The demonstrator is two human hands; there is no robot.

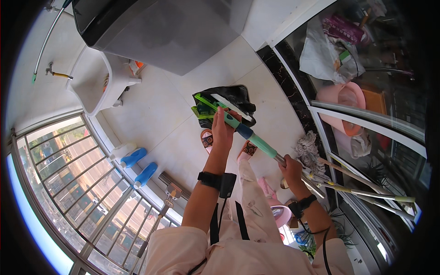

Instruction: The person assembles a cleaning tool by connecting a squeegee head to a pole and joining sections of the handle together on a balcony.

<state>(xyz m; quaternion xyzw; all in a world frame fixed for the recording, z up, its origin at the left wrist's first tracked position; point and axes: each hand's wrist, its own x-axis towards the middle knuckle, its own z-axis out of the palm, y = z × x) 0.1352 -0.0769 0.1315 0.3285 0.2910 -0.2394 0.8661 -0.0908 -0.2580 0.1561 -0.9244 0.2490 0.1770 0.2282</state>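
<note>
A pole with pale green grip sections and a dark blue collar point(263, 145) slants across the middle in front of me. My left hand point(223, 127) is closed around its upper-left green section. My right hand point(290, 170) grips the metal part of the shaft, lower and to the right. Just beyond my left hand are bright green plastic pieces point(201, 111), over a black plastic bag point(243, 98) on the floor. A white strip lies across the bag. Whether the green pieces join the pole cannot be told, since my left hand hides that spot.
A string mop point(309, 149) and several poles lean at the right by the glass door. Two blue bottles point(145, 175) stand by the barred window. A white basin point(94, 82) is at the left, a large grey appliance point(169, 36) ahead. My slippered feet are below the bag.
</note>
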